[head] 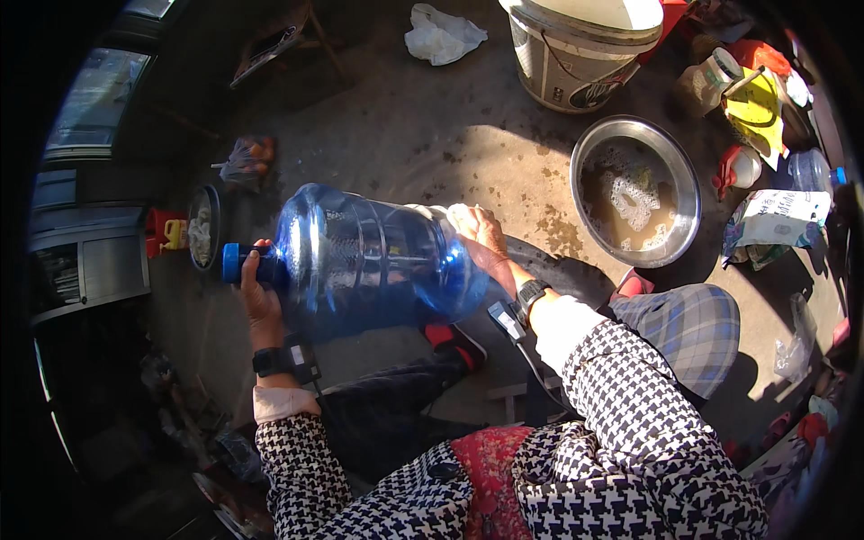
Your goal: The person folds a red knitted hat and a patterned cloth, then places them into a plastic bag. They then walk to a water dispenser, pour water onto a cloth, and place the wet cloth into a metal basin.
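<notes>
A large blue clear-plastic water jug (368, 260) lies on its side in the air above my lap. My left hand (260, 293) is closed around its neck, just behind the blue cap (231, 263). At the other end, my right hand (487, 236) holds a white cloth (461, 217) against the jug's upper side near the base. Part of the cloth stretches along the far side of the jug, where the jug hides it. The jug's wall is ribbed, and bright sunlight reflects off its base end.
A steel basin (692, 233) of murky, foamy water stands at right on the concrete floor (432, 148). Beyond it is a large white bucket (550, 77). A white plastic bag (442, 37) lies at the far side. Bottles and packets crowd the right edge; a red container (156, 233) stands left.
</notes>
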The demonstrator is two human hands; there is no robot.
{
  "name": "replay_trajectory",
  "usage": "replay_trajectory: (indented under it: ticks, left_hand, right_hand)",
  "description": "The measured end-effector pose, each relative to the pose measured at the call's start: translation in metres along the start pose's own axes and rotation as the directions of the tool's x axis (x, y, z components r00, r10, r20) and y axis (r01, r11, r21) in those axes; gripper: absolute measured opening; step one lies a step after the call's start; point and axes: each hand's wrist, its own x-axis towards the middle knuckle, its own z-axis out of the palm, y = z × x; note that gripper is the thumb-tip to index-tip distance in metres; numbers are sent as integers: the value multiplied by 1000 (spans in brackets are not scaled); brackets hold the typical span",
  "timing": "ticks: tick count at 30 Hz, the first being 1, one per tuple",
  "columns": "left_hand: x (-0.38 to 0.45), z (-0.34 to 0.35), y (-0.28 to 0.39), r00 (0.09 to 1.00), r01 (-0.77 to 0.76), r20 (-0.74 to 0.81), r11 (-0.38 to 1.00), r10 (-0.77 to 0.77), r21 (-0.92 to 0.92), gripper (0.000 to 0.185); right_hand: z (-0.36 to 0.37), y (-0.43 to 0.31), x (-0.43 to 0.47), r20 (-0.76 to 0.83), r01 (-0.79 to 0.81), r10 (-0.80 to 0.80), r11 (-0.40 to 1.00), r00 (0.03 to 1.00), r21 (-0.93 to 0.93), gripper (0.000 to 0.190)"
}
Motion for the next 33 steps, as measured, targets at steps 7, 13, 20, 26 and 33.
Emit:
replay_trajectory:
  ticks: [7,13,20,26,33]
  left_hand:
    - [3,11,-2,1000,-20,6,997,19,77,40]
    - [-6,37,7,1000,-11,27,994,8,105,41]
    - [-11,36,9,1000,6,-11,988,-5,157,50]
    - [-10,43,13,999,-39,-2,967,41,251,53]
    - [-14,45,15,997,-28,-70,976,44,214,47]
  right_hand:
    - [2,-48,-121,-168,55,-56,998,984,-14,60]
    - [2,-46,-104,-166,-72,69,997,984,-6,65]
    - [-1,6,-16,-113,151,-149,988,982,11,39]
    - [2,23,79,487,-17,-66,986,871,165,30]
    - [-2,-9,51,174,-118,104,990,979,75,35]
